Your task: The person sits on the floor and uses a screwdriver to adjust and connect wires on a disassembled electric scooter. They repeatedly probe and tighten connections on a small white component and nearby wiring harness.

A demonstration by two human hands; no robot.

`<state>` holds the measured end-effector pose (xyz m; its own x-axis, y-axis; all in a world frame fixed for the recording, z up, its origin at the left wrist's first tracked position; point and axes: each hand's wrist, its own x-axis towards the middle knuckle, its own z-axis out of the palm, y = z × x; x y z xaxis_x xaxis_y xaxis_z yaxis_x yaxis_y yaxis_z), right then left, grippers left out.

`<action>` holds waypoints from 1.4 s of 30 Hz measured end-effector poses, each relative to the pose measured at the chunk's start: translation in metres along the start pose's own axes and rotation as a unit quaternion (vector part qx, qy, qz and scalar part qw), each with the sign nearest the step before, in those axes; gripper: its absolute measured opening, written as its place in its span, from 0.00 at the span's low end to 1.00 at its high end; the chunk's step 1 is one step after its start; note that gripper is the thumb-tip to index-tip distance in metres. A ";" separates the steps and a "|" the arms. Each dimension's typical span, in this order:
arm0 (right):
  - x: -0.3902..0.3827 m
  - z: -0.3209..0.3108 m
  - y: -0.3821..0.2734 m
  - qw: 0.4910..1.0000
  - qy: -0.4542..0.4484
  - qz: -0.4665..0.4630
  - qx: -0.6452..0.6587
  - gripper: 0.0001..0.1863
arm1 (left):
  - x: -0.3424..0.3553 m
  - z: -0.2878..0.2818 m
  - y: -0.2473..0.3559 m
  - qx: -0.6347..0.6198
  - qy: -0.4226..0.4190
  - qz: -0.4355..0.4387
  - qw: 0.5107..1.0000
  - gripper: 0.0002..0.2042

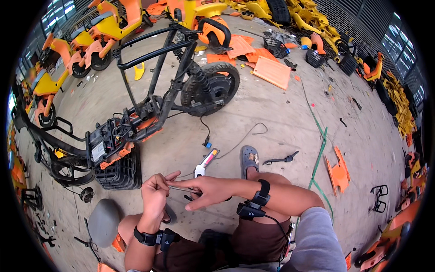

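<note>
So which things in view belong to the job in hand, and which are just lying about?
Likely in the job:
left hand, right hand
thin rod between them
stripped black scooter frame, nearby

Apparently just lying about:
orange panels
green strap
grey rounded piece

Around you spreads a grey concrete floor [285, 124], stained and strewn with scraps. Beyond it you face a dark, ribbed wall [355, 18], with a heap of yellow plastic panels [312, 21] along its foot; gridded windows [401, 45] on both sides show you bright daylight.
</note>
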<state>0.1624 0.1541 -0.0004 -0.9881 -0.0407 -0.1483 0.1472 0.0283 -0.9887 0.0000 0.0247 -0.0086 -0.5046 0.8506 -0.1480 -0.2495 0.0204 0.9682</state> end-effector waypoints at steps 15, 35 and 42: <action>0.001 -0.001 0.000 0.999 -0.013 -0.003 -0.036 0.45 | -0.001 -0.007 -0.008 0.011 -0.015 0.015 1.000 0.14; 0.030 0.007 -0.007 0.996 -0.037 -0.004 -0.080 0.41 | -0.017 -0.032 0.005 -0.001 0.000 0.013 1.000 0.15; 0.016 0.000 -0.033 0.990 0.111 0.076 0.052 0.30 | -0.002 -0.032 0.011 -0.103 0.028 -0.010 0.994 0.12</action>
<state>0.1421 0.1523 0.0295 -0.9377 0.1766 -0.2991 0.2877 -0.0872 -0.9537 -0.0279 0.0063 -0.0046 -0.5413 0.8207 -0.1828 -0.4204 -0.0758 0.9042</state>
